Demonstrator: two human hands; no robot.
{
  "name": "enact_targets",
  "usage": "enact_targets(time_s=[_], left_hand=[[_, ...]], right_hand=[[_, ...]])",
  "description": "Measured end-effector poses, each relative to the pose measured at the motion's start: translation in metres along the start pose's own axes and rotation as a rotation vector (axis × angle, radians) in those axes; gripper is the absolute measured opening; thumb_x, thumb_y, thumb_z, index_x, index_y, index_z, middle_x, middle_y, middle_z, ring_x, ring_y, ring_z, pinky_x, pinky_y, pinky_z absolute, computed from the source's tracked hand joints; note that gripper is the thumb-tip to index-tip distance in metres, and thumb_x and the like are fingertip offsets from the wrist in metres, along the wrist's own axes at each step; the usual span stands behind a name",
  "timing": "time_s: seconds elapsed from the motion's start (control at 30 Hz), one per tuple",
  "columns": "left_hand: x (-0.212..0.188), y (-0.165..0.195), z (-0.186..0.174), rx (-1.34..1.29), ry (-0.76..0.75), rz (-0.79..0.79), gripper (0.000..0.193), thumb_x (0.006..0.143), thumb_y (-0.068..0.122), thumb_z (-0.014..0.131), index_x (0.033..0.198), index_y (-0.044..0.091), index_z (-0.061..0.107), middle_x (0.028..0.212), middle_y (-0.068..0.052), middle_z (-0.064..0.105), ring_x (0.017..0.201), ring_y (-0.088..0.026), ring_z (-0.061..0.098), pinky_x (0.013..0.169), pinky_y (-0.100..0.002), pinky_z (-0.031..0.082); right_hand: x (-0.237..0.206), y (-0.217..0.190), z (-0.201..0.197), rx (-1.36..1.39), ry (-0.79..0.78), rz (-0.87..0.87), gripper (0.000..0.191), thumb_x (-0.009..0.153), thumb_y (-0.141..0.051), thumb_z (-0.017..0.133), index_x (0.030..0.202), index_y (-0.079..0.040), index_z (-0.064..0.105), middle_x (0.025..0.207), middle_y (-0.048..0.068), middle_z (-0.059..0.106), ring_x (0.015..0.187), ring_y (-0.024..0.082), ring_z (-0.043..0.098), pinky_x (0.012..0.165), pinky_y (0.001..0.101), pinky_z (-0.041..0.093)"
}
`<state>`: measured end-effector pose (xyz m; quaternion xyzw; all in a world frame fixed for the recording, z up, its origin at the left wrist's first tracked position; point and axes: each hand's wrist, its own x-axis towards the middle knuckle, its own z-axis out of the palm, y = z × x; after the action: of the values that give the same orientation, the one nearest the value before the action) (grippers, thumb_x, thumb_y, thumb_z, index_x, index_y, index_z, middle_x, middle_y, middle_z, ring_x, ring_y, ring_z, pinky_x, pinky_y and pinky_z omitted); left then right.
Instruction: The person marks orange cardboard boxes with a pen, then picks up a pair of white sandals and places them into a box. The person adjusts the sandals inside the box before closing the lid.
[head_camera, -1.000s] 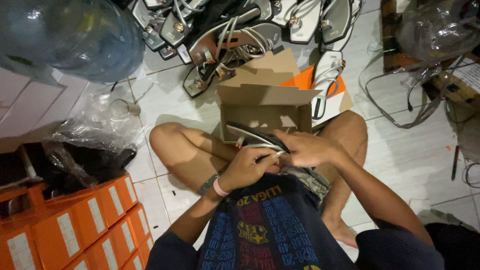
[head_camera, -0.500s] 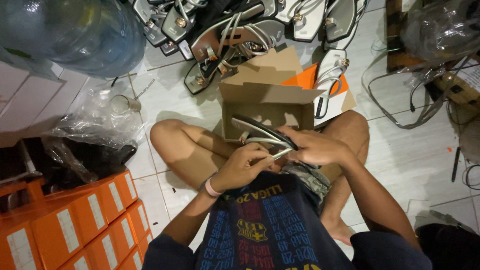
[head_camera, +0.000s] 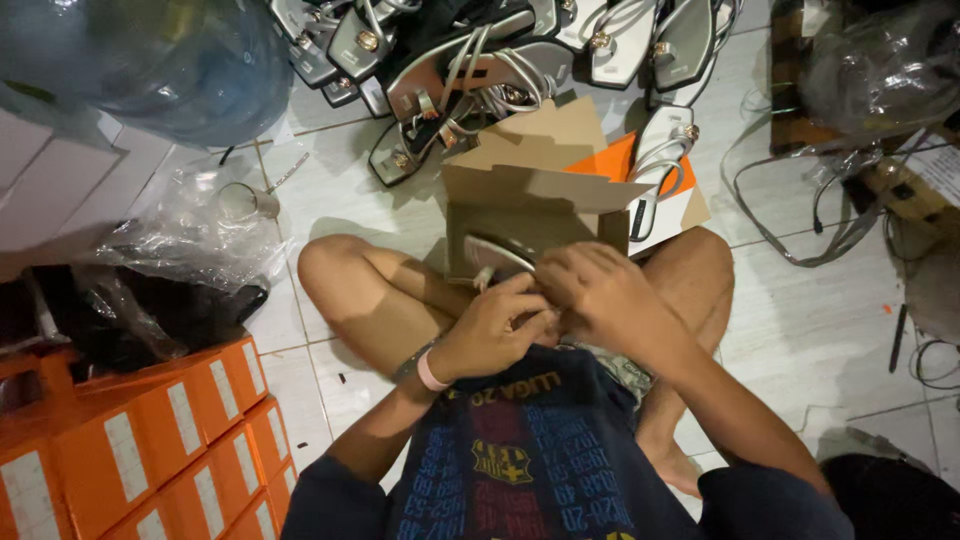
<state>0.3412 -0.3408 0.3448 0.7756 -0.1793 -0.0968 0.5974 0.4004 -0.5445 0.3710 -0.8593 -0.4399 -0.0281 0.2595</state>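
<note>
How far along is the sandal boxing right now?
Done: closed orange boxes stacked at the left. In hand: both hands, left and right, hold a sandal at the open box. Left: a pile of loose sandals on the floor beyond.

Matt brown cardboard box (head_camera: 530, 205); glossy metallic-silver sandal (head_camera: 497, 252); smooth glazed floor tiles (head_camera: 800, 320); crinkled clear plastic bag (head_camera: 190, 225).

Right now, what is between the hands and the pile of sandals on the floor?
In the head view, an open cardboard box stands between the hands and the pile of sandals.
</note>
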Motion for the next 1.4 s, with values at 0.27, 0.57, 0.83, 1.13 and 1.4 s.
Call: enact_targets(time_s=[0.27, 0.57, 0.83, 1.13, 1.4], left_hand=[[-0.010, -0.004, -0.009, -0.063, 0.023, -0.140, 0.015, 0.096, 0.015, 0.066, 0.097, 0.001, 0.072, 0.097, -0.009, 0.065, 0.084, -0.023, 0.069, 0.075, -0.033, 0.055], [-0.010, 0.009, -0.021, 0.001, -0.012, -0.088, 0.016, 0.095, 0.019, 0.067, 0.095, 0.006, 0.075, 0.095, -0.010, 0.070, 0.084, -0.027, 0.071, 0.075, -0.036, 0.055], [0.004, 0.008, 0.003, 0.591, 0.065, -0.136, 0.013, 0.080, 0.019, 0.070, 0.079, 0.006, 0.071, 0.077, -0.015, 0.071, 0.074, -0.038, 0.070, 0.069, -0.052, 0.055], [0.002, 0.012, -0.005, 0.381, 0.086, -0.105, 0.012, 0.085, 0.018, 0.069, 0.085, 0.008, 0.074, 0.079, -0.013, 0.073, 0.074, -0.035, 0.069, 0.067, -0.048, 0.052], [-0.009, 0.037, -0.027, 0.300, 0.113, -0.129, 0.014, 0.090, 0.022, 0.070, 0.089, 0.011, 0.079, 0.087, -0.009, 0.075, 0.076, -0.030, 0.071, 0.067, -0.039, 0.055]], right_hand=[[-0.018, -0.004, 0.007, 0.237, -0.063, 0.088, 0.030, 0.075, -0.006, 0.078, 0.105, -0.002, 0.074, 0.119, 0.006, 0.073, 0.102, 0.025, 0.073, 0.084, 0.0367, 0.061], [-0.008, -0.014, -0.006, 0.368, -0.207, 0.402, 0.039, 0.079, -0.011, 0.079, 0.117, -0.008, 0.068, 0.110, 0.013, 0.074, 0.096, 0.033, 0.074, 0.081, 0.0406, 0.060], [-0.007, -0.037, 0.006, 0.265, -0.201, 0.365, 0.082, 0.081, -0.013, 0.076, 0.154, -0.011, 0.037, 0.102, 0.019, 0.072, 0.086, 0.038, 0.072, 0.073, 0.0459, 0.058], [-0.010, -0.034, -0.004, 0.166, -0.255, 0.388, 0.061, 0.084, -0.021, 0.076, 0.140, -0.010, 0.054, 0.105, 0.020, 0.073, 0.083, 0.039, 0.072, 0.067, 0.0451, 0.058], [-0.018, -0.032, -0.018, 0.227, -0.077, 0.448, 0.036, 0.087, -0.015, 0.075, 0.122, -0.006, 0.070, 0.102, 0.019, 0.075, 0.079, 0.037, 0.073, 0.066, 0.0411, 0.058]])
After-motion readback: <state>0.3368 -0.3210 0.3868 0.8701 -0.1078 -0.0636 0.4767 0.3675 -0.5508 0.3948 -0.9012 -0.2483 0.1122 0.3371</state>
